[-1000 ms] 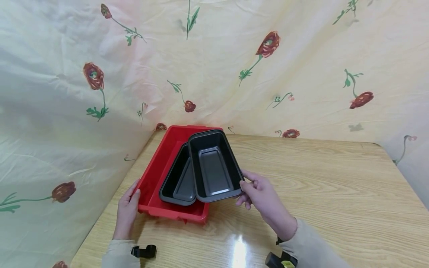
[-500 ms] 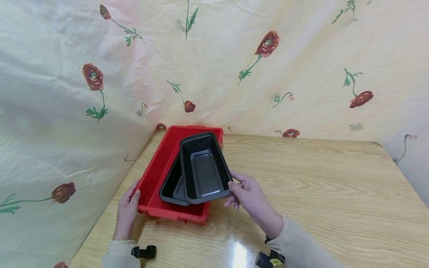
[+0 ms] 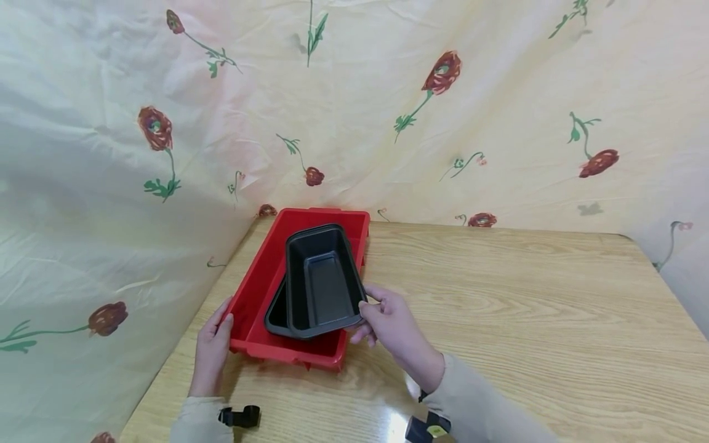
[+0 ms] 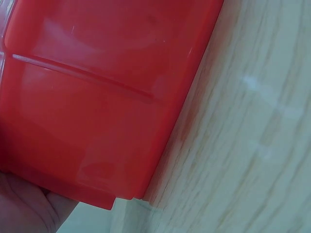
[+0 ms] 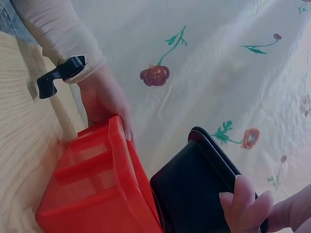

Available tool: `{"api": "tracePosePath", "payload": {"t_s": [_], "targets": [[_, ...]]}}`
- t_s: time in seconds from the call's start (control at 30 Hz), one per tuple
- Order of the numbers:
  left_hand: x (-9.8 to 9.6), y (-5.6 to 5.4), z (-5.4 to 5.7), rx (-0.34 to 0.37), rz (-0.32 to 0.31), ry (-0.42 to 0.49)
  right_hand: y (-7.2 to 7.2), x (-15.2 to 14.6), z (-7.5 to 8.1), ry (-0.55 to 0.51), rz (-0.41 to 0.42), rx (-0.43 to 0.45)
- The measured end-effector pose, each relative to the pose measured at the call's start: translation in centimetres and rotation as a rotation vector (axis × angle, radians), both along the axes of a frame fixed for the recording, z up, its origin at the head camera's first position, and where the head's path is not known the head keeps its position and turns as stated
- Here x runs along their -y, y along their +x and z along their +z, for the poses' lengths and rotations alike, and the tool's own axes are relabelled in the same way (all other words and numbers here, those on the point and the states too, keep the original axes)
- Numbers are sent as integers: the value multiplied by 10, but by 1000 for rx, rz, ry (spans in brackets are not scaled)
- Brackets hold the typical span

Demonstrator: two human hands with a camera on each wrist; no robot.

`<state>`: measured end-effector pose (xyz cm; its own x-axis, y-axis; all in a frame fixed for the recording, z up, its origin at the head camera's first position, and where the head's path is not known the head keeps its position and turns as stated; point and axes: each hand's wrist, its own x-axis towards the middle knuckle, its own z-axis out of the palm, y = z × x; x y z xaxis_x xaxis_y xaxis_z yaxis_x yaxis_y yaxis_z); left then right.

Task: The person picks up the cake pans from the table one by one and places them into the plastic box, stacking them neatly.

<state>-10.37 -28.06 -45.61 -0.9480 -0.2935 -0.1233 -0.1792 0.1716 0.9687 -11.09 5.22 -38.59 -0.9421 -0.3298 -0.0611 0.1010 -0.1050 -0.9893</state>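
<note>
My right hand (image 3: 396, 323) pinches the near right corner of a black loaf pan (image 3: 329, 289), thumb on the rim. The pan is upright and slightly tilted over the red plastic tray (image 3: 266, 261). A second black loaf pan (image 3: 278, 312) lies in the tray, mostly hidden under the held one. My left hand (image 3: 212, 347) grips the tray's near left corner. In the right wrist view, the held pan's dark outer side (image 5: 194, 194) leans close to the tray's rim, and my curled fingers (image 5: 245, 206) press against it. The left wrist view has the tray's outer wall (image 4: 97, 111) and part of my palm.
A wood-grain table (image 3: 498, 307) carries the tray near its left edge. Flowered cloth (image 3: 360, 123) hangs along the back and left side, close to the tray's far end. Both wrists wear black camera mounts (image 3: 240, 416).
My right hand has moved left with the loaf pan, which now covers more of the second pan and sits further over the tray. The left hand and tray have stayed put.
</note>
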Motion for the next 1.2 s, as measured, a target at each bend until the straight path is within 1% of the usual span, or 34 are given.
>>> {"api": "tracePosePath", "payload": {"t_s": [0.37, 0.5, 0.7, 0.93, 1.07, 1.2], "targets": [[-1, -1, 2, 3, 8, 5, -2, 13, -1, 11, 4, 28], [-1, -1, 1, -9, 9, 7, -2, 17, 0, 5, 8, 21], [-2, 0, 0, -34, 9, 20, -3, 25, -3, -6, -2, 48], [-1, -1, 0, -6, 8, 7, -4, 32, -9, -7, -2, 65], [-2, -1, 0, -10, 8, 5, -4, 34, -10, -3, -18, 86], [-1, -1, -1, -10, 8, 6, -5, 37, -11, -6, -19, 88]]}}
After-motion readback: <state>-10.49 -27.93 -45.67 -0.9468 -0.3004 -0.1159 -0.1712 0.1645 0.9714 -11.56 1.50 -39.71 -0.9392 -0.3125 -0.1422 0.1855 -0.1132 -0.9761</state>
